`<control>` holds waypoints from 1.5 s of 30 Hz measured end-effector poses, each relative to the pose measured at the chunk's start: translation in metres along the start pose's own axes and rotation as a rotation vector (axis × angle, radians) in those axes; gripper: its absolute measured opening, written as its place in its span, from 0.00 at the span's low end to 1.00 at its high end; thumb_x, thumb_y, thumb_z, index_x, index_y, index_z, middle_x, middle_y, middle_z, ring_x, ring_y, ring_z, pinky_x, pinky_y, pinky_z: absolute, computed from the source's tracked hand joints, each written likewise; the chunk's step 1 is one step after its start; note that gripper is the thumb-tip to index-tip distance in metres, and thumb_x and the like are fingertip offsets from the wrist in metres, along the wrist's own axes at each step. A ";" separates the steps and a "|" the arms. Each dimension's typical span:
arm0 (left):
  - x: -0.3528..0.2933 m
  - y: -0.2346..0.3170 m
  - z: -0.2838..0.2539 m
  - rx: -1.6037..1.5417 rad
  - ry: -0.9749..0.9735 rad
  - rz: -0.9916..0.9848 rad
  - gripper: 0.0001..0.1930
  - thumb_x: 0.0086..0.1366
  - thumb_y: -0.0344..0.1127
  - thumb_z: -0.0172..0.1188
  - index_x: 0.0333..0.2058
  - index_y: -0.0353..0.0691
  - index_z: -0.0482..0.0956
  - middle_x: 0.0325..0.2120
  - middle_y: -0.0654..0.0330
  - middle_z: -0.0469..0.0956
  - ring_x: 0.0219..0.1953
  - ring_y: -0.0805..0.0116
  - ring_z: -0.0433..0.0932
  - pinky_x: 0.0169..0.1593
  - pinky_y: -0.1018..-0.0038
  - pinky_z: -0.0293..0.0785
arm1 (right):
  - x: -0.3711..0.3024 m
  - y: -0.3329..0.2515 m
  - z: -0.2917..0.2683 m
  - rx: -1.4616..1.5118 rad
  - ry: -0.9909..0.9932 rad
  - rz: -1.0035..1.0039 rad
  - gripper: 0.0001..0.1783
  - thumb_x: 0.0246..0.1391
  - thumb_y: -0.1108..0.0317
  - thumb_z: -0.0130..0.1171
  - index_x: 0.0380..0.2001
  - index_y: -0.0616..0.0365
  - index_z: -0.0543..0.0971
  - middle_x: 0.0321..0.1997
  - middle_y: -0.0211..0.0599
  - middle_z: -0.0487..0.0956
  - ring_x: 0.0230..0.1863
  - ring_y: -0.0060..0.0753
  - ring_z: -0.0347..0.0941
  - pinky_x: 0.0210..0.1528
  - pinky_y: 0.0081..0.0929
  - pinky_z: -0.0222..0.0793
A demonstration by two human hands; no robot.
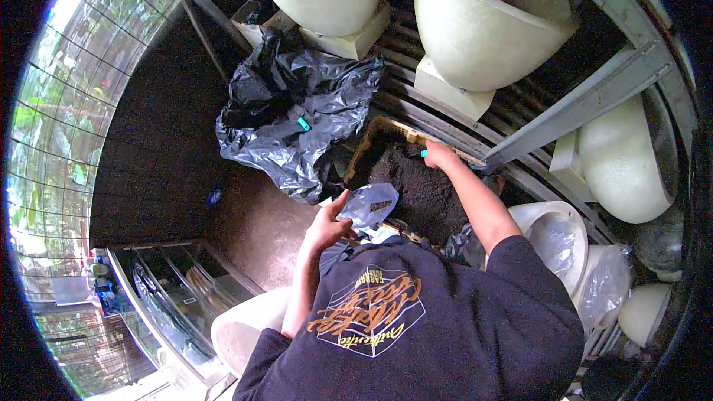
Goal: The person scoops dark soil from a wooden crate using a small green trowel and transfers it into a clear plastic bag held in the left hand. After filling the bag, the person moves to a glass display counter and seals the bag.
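Dark, crumbly soil (412, 182) fills a tan rectangular crate (358, 154) in front of me. My right hand (441, 155) is closed over the soil near the crate's far edge, and the end of a teal handle (424, 154) sticks out of its grip. What the handle belongs to is hidden. At the crate's near left side my left hand (327, 223) grips a clear plastic bag (362, 206), its thumb pointing up. The bag's mouth spreads over the crate's left part, with a dark patch showing through it.
A crumpled black plastic sheet (293, 89) lies beyond my left hand, with a small teal object (304, 123) on it. Large pale planters (490, 22) stand on slatted racks behind a metal post (579, 108). A glass case (174, 304) stands at lower left.
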State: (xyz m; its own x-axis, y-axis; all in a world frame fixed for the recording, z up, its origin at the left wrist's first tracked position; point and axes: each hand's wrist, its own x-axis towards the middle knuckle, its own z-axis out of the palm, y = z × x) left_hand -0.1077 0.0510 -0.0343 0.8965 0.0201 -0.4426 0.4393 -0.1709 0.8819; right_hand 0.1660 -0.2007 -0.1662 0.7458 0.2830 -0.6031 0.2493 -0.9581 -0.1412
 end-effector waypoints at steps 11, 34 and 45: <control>0.009 -0.006 -0.004 -0.006 -0.007 0.057 0.40 0.53 0.19 0.48 0.66 0.40 0.49 0.61 0.46 0.60 0.28 0.66 0.81 0.32 0.73 0.78 | -0.028 -0.028 0.084 0.364 0.148 0.047 0.32 0.55 0.62 0.51 0.61 0.56 0.54 0.40 0.59 0.77 0.43 0.61 0.75 0.44 0.50 0.71; -0.008 0.006 -0.009 -0.192 0.016 -0.094 0.39 0.53 0.18 0.47 0.66 0.38 0.51 0.57 0.52 0.67 0.31 0.73 0.79 0.34 0.76 0.74 | -0.040 -0.013 0.080 0.108 0.102 0.025 0.29 0.57 0.67 0.44 0.63 0.47 0.57 0.39 0.51 0.79 0.42 0.52 0.77 0.40 0.48 0.73; 0.008 0.022 -0.004 -0.156 -0.004 0.009 0.40 0.53 0.17 0.48 0.66 0.39 0.49 0.59 0.50 0.64 0.27 0.68 0.80 0.30 0.73 0.78 | -0.034 0.003 0.018 0.227 0.336 0.043 0.22 0.51 0.60 0.55 0.49 0.55 0.67 0.40 0.51 0.78 0.43 0.54 0.76 0.43 0.48 0.71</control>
State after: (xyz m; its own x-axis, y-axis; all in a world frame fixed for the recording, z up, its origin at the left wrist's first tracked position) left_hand -0.0909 0.0509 -0.0181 0.9001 0.0158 -0.4353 0.4355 -0.0156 0.9000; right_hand 0.1303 -0.2141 -0.1596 0.9222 0.2051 -0.3278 0.0986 -0.9444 -0.3136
